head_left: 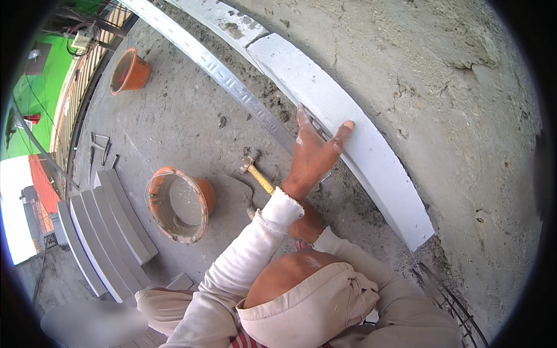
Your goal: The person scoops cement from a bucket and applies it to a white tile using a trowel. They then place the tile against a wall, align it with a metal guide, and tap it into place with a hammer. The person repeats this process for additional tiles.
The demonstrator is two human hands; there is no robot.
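Observation:
My left hand [316, 148] reaches over the front edge of a long pale block [342, 110]. Its thumb is stretched out on the block's top and a finger points along the front edge. A narrow metal piece [318, 124] shows between them; its full shape is covered by the hand. My right hand [310, 220] passes beneath the left wrist, its fingers hidden. Behind my hands ends a long perforated metal strip [232, 90], running to the upper left. Beside the left sleeve lies a hammer [258, 176] with a yellow handle.
An orange bucket [210, 194] holds grey mix; another orange bucket [138, 72] stands farther off. Long grey blocks [119, 223] lie stacked at left, near metal tools [100, 148]. A rough cement wall [441, 87] rises at right. Bent rebar [452, 301] sticks out lower right.

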